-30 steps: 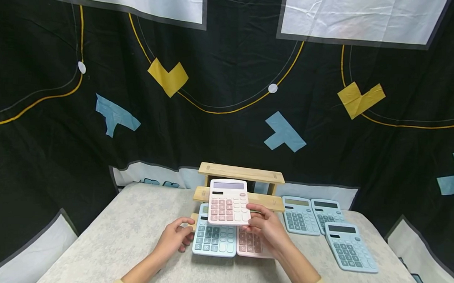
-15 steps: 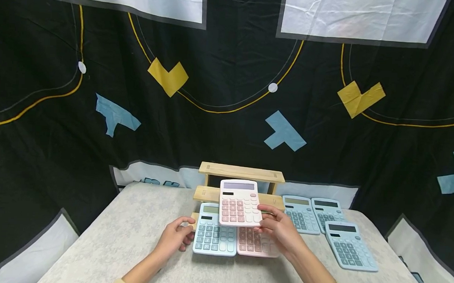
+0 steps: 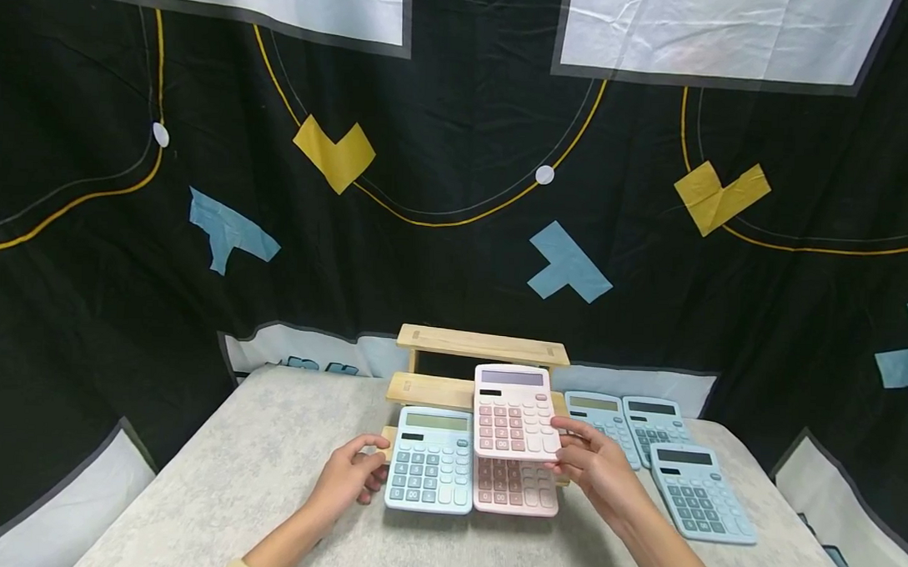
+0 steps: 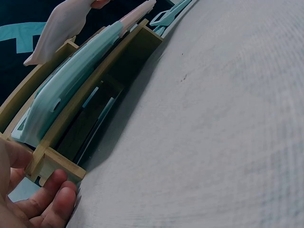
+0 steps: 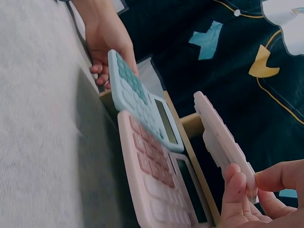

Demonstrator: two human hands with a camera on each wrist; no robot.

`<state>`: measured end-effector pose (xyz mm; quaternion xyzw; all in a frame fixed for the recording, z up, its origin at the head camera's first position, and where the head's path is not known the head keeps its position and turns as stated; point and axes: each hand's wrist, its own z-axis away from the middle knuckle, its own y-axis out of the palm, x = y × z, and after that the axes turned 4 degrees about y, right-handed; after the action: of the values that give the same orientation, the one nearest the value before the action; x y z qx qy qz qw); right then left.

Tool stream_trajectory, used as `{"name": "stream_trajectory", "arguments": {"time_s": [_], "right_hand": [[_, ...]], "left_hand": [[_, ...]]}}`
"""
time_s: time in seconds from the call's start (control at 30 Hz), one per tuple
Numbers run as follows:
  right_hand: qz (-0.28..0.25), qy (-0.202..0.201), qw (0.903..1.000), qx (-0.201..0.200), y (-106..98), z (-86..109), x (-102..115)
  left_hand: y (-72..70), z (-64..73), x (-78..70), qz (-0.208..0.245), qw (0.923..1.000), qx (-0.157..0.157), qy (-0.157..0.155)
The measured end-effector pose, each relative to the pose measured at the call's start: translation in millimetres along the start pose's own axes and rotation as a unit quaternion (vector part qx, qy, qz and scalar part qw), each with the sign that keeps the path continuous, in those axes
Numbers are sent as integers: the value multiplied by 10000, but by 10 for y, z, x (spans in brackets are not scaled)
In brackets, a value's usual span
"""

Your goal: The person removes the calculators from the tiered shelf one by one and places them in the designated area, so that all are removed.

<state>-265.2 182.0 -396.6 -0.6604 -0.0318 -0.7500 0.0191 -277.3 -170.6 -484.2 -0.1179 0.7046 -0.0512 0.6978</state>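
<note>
My right hand (image 3: 598, 464) pinches a pink calculator (image 3: 513, 402) by its lower right edge, holding it up in front of the wooden rack (image 3: 428, 389). Below it, a second pink calculator (image 3: 517, 494) leans on the rack's front tier, its upper part hidden in the head view. Directly left of that one, a blue calculator (image 3: 431, 462) leans on the same tier. My left hand (image 3: 350, 472) grips the left end of this tier; the left wrist view has the thumb and fingertips (image 4: 57, 178) around the wooden end.
Several more blue calculators lie right of the rack: one (image 3: 603, 410) beside it, one (image 3: 652, 411) farther right, and one (image 3: 702, 492) nearer the front. The rack's top board (image 3: 482, 344) stands at the back of the grey table (image 3: 253, 443), before a dark curtain (image 3: 439, 275).
My right hand has carried the pink calculator rightward, from above the blue calculator to above the other pink one. The left hand has stayed on the rack's end.
</note>
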Motion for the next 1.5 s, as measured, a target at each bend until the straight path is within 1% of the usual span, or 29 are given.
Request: {"name": "stream_trajectory", "arguments": {"time_s": [0.2, 0.43, 0.63, 0.83, 1.2, 1.5], "right_hand": [[110, 161, 9996, -180, -148, 47, 0], [294, 402, 9974, -522, -306, 80, -39], [333, 455, 9966, -608, -417, 110, -60], [355, 602, 9944, -794, -531, 183, -56], [345, 674, 9939, -797, -755, 244, -99], [341, 846, 9918, -898, -965, 289, -147]], "left_hand": [[2, -5, 1, -9, 10000, -7, 11], [3, -10, 5, -5, 10000, 9, 28], [-5, -14, 9, -20, 10000, -8, -23], [2, -16, 11, 38, 10000, 40, -43], [2, -9, 7, 55, 10000, 5, -29], [-1, -2, 0, 65, 10000, 11, -7]]}}
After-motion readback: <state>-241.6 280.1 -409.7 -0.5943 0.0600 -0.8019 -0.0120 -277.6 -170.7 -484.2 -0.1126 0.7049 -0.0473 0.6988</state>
